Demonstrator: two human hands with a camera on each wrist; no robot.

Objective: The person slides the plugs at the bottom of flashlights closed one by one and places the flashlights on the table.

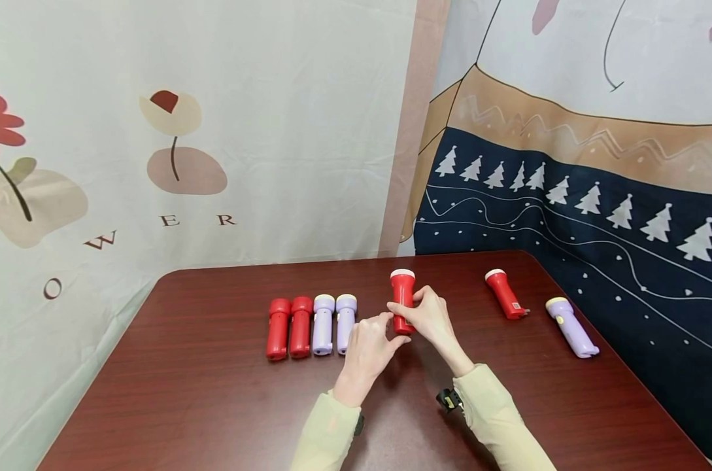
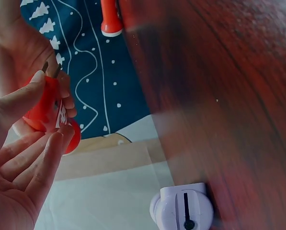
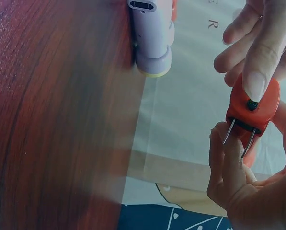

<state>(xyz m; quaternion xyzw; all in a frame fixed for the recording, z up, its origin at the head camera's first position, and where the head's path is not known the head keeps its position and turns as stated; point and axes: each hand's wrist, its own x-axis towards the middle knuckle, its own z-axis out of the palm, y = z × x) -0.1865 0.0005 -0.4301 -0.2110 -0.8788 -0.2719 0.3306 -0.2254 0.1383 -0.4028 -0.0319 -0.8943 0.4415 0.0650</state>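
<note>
Both hands hold a red flashlight (image 1: 403,286) above the table, its white-rimmed head pointing away. My right hand (image 1: 431,318) grips the body between thumb and fingers. My left hand (image 1: 369,347) pinches the tail end, thumb on one side and fingers on the other. The right wrist view shows two metal prongs (image 3: 248,143) sticking out of the red tail (image 3: 265,114). There the left thumb (image 3: 255,86) lies right at a black slider (image 3: 252,104). A white printed label (image 2: 61,117) shows on the body in the left wrist view.
Left of the hands, two red flashlights (image 1: 278,330) and two lavender flashlights (image 1: 323,326) lie in a row on the brown table (image 1: 214,405). To the right lie another red flashlight (image 1: 505,294), a small piece jutting from its tail, and a lavender one (image 1: 572,328). Printed curtains hang behind.
</note>
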